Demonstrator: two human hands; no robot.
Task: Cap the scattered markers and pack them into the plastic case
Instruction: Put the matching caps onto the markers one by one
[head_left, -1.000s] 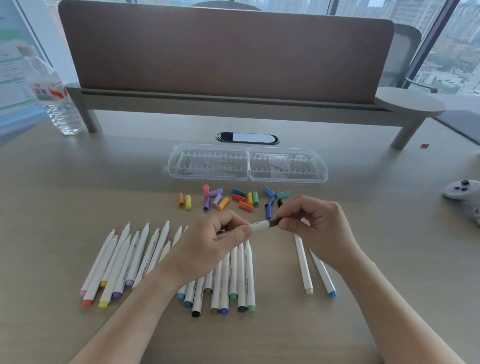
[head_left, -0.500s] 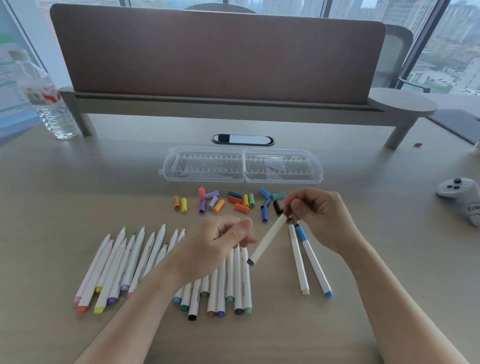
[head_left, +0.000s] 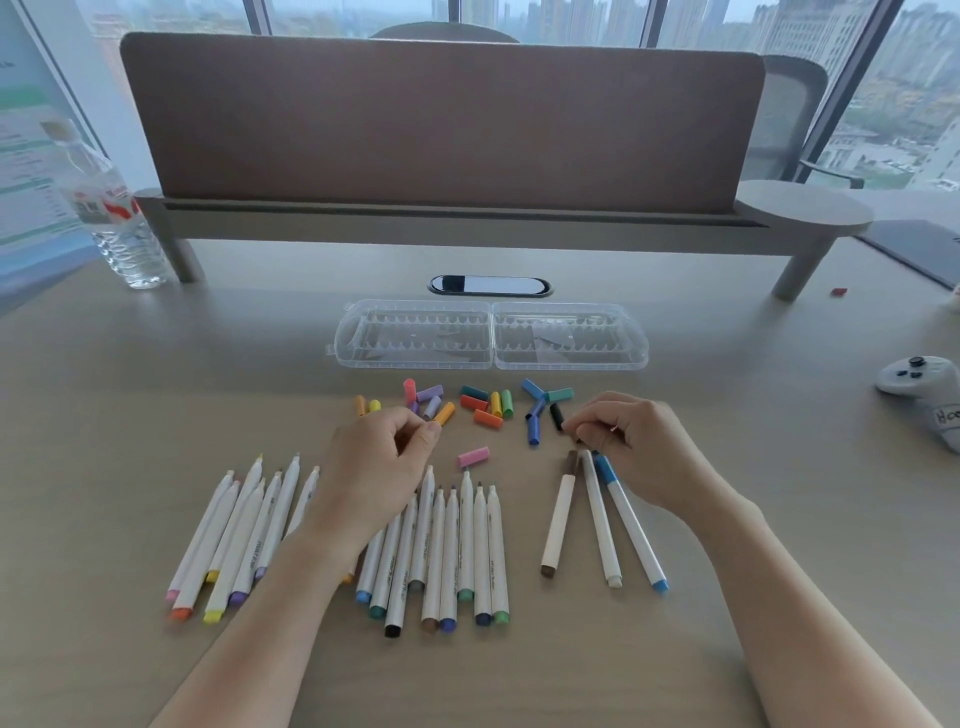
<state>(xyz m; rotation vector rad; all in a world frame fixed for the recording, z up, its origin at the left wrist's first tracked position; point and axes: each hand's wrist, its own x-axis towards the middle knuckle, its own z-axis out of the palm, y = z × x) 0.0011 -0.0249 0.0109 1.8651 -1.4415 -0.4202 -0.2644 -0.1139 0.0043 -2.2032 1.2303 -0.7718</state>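
Observation:
The clear plastic case (head_left: 491, 358) lies open and empty at mid-table. In front of it are several loose coloured caps, among them an orange cap (head_left: 445, 413), a black cap (head_left: 556, 415) and a pink cap (head_left: 473, 457) lying apart. Two fans of uncapped white markers (head_left: 452, 551) lie near me. To their right lie three capped markers, the left one with a brown cap (head_left: 558, 514). My left hand (head_left: 379, 467) is curled, its fingertips at the orange cap's near end. My right hand (head_left: 623, 447) is curled just above the capped markers' tops, with nothing visible in it.
A water bottle (head_left: 122, 228) stands at the back left by the monitor shelf (head_left: 467, 223). A white game controller (head_left: 924, 389) lies at the right edge. An oval cable port (head_left: 490, 286) sits behind the case.
My right hand laid the brown-capped marker down beside the other two capped ones. My left hand let go of it and moved forward-left to the caps.

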